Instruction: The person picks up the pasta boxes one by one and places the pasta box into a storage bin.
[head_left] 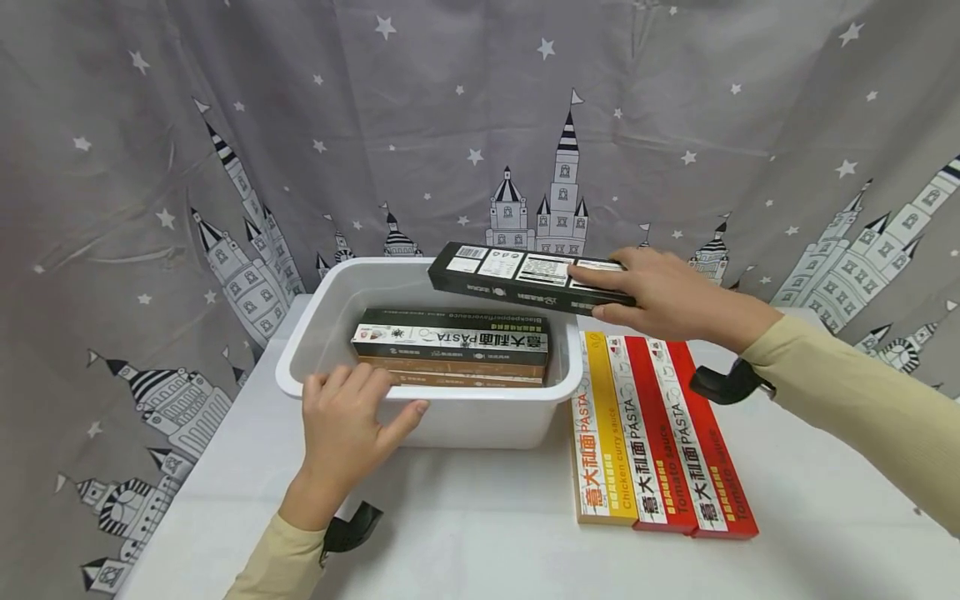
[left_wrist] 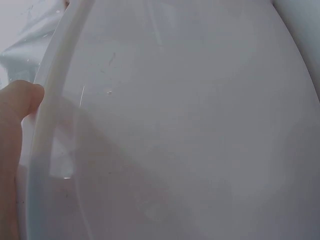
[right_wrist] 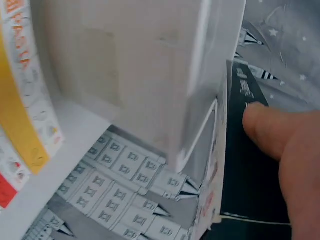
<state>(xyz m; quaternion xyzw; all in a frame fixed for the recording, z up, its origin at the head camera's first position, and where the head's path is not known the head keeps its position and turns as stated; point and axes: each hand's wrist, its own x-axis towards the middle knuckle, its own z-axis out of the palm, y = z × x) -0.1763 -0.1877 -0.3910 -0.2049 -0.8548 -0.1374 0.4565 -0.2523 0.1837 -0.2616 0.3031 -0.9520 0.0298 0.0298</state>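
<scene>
My right hand grips one end of a black pasta box, holding it tilted above the right back part of a white plastic tub. In the right wrist view the thumb presses along the box's dark side. My left hand holds the tub's front rim, fingers hooked over it and thumb outside. Within the tub lie another black pasta box, labelled black pepper flavour, and brown boxes beside it. The left wrist view shows mostly the tub's wall and my thumb at its rim.
Right of the tub, a yellow chicken curry pasta box and two red tomato sauce boxes lie side by side on the white table. A grey curtain with castles and stars hangs behind.
</scene>
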